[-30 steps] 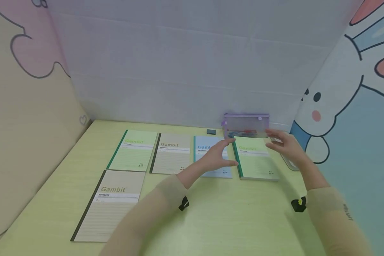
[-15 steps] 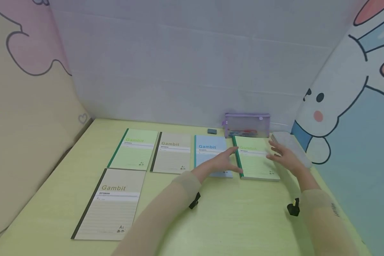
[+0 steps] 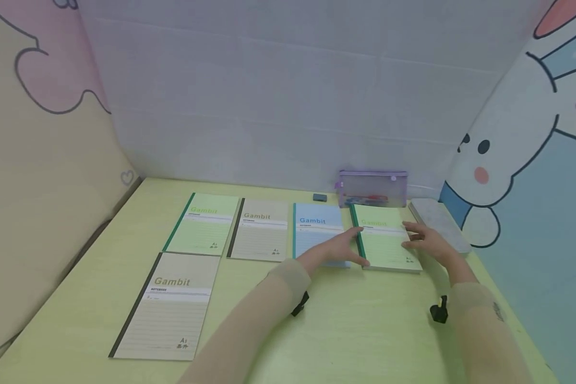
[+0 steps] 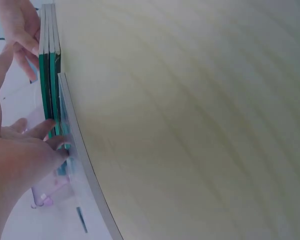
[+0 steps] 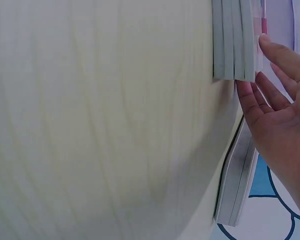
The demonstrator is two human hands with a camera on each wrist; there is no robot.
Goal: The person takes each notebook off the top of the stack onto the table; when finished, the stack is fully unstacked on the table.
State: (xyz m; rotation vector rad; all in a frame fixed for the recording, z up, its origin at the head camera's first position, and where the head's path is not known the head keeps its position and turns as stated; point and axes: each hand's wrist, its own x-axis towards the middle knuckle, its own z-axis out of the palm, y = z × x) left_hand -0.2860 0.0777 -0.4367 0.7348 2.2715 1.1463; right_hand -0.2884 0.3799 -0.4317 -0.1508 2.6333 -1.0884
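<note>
Left hand (image 3: 338, 249) and right hand (image 3: 427, 242), fingers spread, flank green notebook stack (image 3: 386, 240), centre-right. Risk: uneven squeeze fans 3 notebooks, nudges blue notebook (image 3: 317, 229).

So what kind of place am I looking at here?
Likely a child's study desk or a staged desk booth: Gambit notebooks laid out on a pale wooden desk, a mesh pencil case and cartoon rabbit wall panels.

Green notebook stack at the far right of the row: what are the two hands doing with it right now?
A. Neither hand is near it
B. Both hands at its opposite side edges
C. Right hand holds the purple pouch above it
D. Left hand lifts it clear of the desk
B: the left hand is at the spine side of the green notebook stack and the right hand at its outer edge, while the stack lies flat on the desk.
</note>
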